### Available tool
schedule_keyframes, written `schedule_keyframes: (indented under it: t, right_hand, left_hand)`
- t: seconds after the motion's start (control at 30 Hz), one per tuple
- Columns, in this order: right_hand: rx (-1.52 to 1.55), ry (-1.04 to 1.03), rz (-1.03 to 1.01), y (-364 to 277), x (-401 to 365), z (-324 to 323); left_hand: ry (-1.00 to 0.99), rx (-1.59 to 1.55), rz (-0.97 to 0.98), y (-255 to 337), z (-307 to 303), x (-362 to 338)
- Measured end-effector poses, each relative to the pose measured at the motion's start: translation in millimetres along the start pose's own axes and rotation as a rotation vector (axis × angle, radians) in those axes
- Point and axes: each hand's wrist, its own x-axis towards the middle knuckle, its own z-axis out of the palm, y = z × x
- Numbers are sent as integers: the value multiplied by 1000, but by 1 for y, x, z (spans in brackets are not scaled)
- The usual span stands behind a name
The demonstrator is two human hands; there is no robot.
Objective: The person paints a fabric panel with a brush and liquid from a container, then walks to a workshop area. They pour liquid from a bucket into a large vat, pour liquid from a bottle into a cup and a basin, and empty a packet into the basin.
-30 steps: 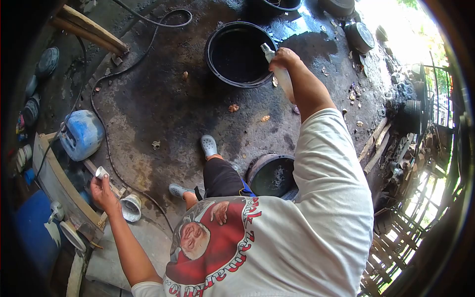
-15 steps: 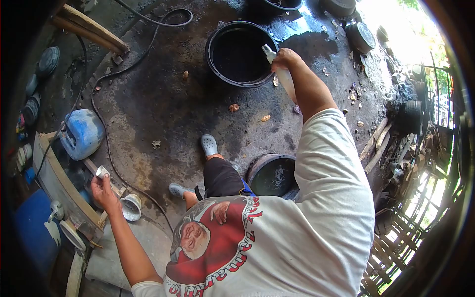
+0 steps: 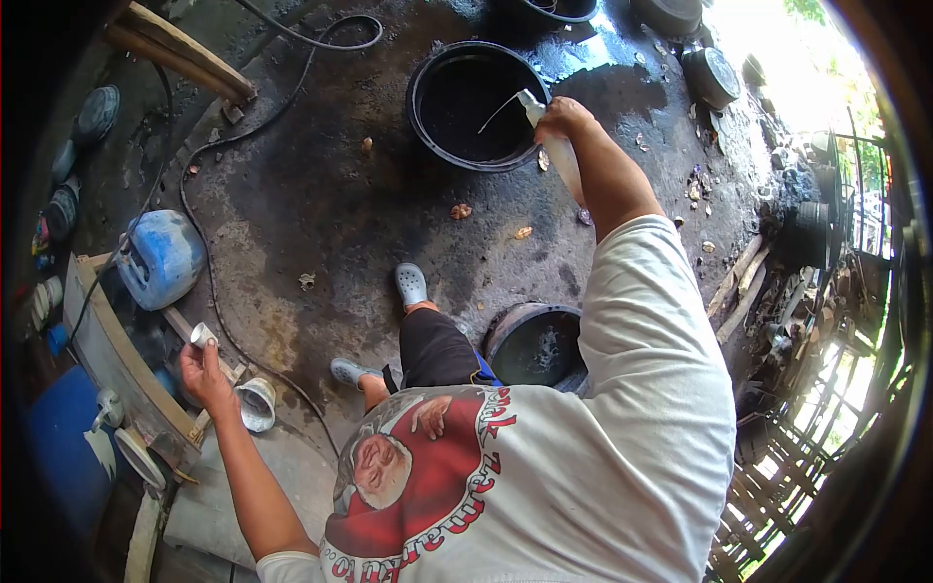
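Note:
My right hand [image 3: 564, 120] is wrapped round a clear bottle [image 3: 562, 160], tilted with its neck over the right rim of a large black tub [image 3: 416, 121]. A thin stream of liquid leaves the bottle's mouth and falls into the tub, whose inside looks dark. Far to the left, my left hand [image 3: 206, 377] holds a small white cup [image 3: 202, 335] between thumb and fingers. What the cup contains cannot be made out. Below that hand stands a whitish bucket [image 3: 257, 404], and above it a blue jerrycan [image 3: 163, 259].
A second tub [image 3: 536, 345] with cloudy liquid sits beside my legs. A dark hose [image 3: 199, 228] winds over the wet floor. Wooden posts [image 3: 180, 53] stand at upper left. Dry leaves [image 3: 461, 211] are scattered about. Firewood [image 3: 739, 287] and a woven fence [image 3: 777, 466] line the right.
Liquid now streams from the bottle into the black tub, where none showed before. Both hands keep nearly the same places and grips.

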Motion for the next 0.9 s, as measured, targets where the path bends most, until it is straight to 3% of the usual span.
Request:
schedule_keyframes:
  t: [0.27, 0.37, 0.53, 0.73, 0.9]
  right_hand:
    - [19, -45, 39, -1, -1, -3]
    - [56, 27, 24, 6, -3, 0]
    - [127, 243, -183, 1, -40, -21]
    - [467, 310, -61, 4, -53, -20]
    - [412, 482, -214, -29, -102, -37]
  left_hand:
    - [-9, -11, -3, 1, 1, -4]
    - [-31, -11, 3, 2, 1, -6]
    - [-65, -53, 22, 13, 2, -14]
    - [-168, -157, 104, 24, 1, -25]
    - [-285, -157, 256, 74, 21, -48]
